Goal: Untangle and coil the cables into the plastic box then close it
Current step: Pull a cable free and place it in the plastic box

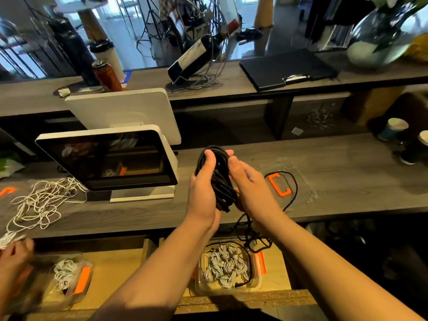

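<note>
Nearest, on the low shelf under the forearms, the plastic box is seen open, part-filled with small grey coiled bundles; a loose black tail is draped over its rim. Above it, over the near edge of the counter, a black cable coil is held upright between both hands. The left hand is wrapped round the coil's left side, thumb pressed across the top loops. The right hand is cupped behind the right side, fingers loosely curled; the fingertips are hidden, so the exact pinch cannot be told. The cable is judged light, limp and springy: loops likely to slip unless gripped across the whole bundle at mid-length. The clear lid with orange clips is lying right on the counter.
</note>
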`<state>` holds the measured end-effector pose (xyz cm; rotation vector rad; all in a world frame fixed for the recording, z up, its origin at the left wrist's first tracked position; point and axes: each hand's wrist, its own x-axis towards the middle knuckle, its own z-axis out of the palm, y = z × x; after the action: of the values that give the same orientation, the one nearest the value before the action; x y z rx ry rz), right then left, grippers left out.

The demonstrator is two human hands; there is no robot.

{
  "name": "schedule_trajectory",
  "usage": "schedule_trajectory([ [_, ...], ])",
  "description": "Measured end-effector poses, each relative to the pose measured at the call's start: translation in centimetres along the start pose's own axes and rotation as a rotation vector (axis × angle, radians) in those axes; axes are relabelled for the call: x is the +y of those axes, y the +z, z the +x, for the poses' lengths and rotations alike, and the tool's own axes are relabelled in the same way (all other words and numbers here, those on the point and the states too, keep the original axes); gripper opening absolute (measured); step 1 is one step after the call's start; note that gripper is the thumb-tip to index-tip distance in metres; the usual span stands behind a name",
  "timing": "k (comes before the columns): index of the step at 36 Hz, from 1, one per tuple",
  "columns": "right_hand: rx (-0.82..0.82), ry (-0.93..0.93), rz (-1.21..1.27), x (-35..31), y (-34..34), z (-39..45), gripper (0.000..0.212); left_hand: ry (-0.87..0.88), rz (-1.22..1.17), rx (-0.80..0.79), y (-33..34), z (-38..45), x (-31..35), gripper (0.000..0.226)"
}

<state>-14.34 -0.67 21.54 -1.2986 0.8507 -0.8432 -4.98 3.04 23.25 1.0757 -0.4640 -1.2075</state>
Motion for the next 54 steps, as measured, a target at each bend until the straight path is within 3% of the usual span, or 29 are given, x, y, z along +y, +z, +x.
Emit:
schedule_trajectory([
  [6,-0.204,0.022,0.024,-0.6,-0.9,-0.3,0.032,0.044,0.082,-0.064,0.2,-0.3,-0.1,0.051],
  [10,-0.335,0.136,-0.068,-1.6,-2.1,0.0,0.043,0.037,0.111,-0.05,0.5,-0.4,-0.3,0.05],
  [14,-0.397,0.119,-0.115,-2.1,-2.9,0.1,0.01,0.061,0.203,-0.065,0.2,-0.2,-0.6,0.041],
  [20,-0.363,0.048,-0.246,-2.6,-4.2,0.8,0.019,0.152,0.519,-0.228,-1.5,1.4,1.6,0.033],
  [25,-0.445,0.031,-0.41,-3.4,-4.6,1.9,0.023,0.175,0.954,-0.409,-1.9,2.4,4.8,0.054],
  [28,-0.488,0.036,-0.532,-3.4,-4.3,2.4,0.022,0.187,1.246,-0.337,-1.2,2.7,5.4,0.062],
  [31,-0.537,0.023,-0.638,-3.6,-4.1,2.7,0.023,0.229,1.306,-0.26,-0.7,3.0,5.4,0.045],
  [34,-0.549,0.026,-0.676,-3.8,-4.1,3.0,0.02,0.183,1.33,-0.294,-0.8,3.2,5.0,0.045],
  [37,-0.561,0.042,-0.735,-3.7,-4.6,3.4,0.022,0.118,1.309,-0.333,-0.8,3.2,3.9,0.054],
  [40,-0.578,0.055,-0.707,-3.4,-5.1,3.7,0.028,0.203,1.179,-0.235,-1.0,3.3,2.7,0.061],
  [43,-0.556,0.036,-0.613,-3.4,-5.2,3.7,0.032,0.335,1.074,-0.162,-1.4,3.9,1.8,0.051],
  [47,-0.465,-0.004,-0.501,-4.0,-6.9,3.9,0.041,0.321,0.868,-0.063,-2.1,4.6,1.2,0.043],
  [50,-0.371,-0.01,-0.388,-3.6,-8.9,4.2,0.045,0.174,0.645,0.086,-2.6,4.9,0.6,0.046],
  [54,-0.259,0.006,-0.331,-1.4,-9.0,4.3,0.032,-0.131,0.252,0.115,-1.7,4.5,0.6,0.029],
])
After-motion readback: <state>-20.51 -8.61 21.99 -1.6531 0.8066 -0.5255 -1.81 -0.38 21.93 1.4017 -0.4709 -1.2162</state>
